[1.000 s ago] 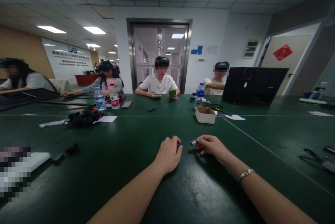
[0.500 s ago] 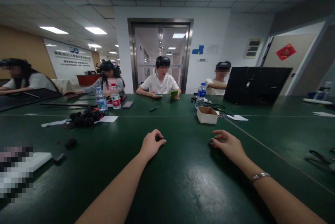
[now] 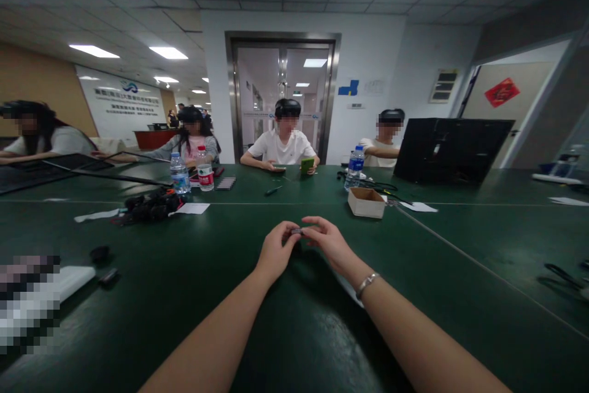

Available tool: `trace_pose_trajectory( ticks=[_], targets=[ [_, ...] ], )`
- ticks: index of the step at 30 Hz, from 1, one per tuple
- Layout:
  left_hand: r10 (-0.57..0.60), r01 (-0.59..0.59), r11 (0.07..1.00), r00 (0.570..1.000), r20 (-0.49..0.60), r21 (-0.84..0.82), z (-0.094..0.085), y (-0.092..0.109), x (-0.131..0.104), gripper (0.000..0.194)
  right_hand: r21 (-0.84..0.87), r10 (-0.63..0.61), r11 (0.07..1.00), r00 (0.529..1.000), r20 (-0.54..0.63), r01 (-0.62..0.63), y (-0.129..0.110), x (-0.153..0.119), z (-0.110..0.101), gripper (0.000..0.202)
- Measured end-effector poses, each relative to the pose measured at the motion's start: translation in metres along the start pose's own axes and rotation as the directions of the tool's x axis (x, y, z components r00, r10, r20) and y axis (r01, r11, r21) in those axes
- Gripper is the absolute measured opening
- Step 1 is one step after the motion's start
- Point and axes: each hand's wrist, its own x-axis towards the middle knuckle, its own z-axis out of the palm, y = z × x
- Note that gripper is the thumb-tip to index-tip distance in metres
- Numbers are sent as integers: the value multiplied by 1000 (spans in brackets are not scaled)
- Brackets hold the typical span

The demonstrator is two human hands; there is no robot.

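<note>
Over the green table (image 3: 207,270), my left hand (image 3: 276,252) and my right hand (image 3: 332,247) meet in front of me, fingertips almost touching. Between them sits a small grey-and-dark piece (image 3: 297,231), too small to name. The left thumb and forefinger pinch its left side. At its right end, the right thumb and fingers are closed on it, with one finger raised above. Fingers partly cover the piece, so where each grip ends is hard to see. A metal bracelet circles my right wrist.
An open cardboard box (image 3: 365,203) stands beyond my right hand, near a water bottle (image 3: 354,167). A pen-like tool (image 3: 273,190) lies ahead. To the left are a black cable bundle (image 3: 150,204) and small black parts (image 3: 108,278). Several people sit across the table.
My right hand has moved left to meet my left hand, which shifted slightly right. A small black part at left has shifted leftward. Long dark strips at far left are now raised and tilted.
</note>
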Motion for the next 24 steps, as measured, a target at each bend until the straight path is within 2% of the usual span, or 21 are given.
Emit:
trace_pose_trajectory(
  ticks=[2,4,7,9,12,14,19,24],
  targets=[
    [-31,30,1000,998,-60,-9,-3,-6,3,16,-161,-89,983,996,-21,84,7,3,-1,38],
    [-54,55,998,994,-93,7,-4,-10,4,17,-376,-145,916,989,16,140,14,0,-3,42],
    [-55,60,995,997,-58,79,-4,-11,3,15,-625,-149,757,981,121,192,22,-6,-1,54],
    [-42,42,985,999,-7,167,-3,-9,2,11,-717,-160,662,976,150,219,25,-8,4,47],
    [-32,9,954,997,71,299,-1,-3,-2,11,-782,-183,575,969,164,241,27,-7,9,24],
    [-24,-19,935,993,117,355,0,3,-4,12,-783,-192,572,968,162,244,28,-5,10,16],
    [53,-137,865,982,183,483,1,18,-8,14,-776,-199,588,971,132,226,32,-2,6,12],
    [49,-158,821,977,207,549,3,22,-8,18,-773,-209,592,970,128,230,35,0,6,16]
  ],
)
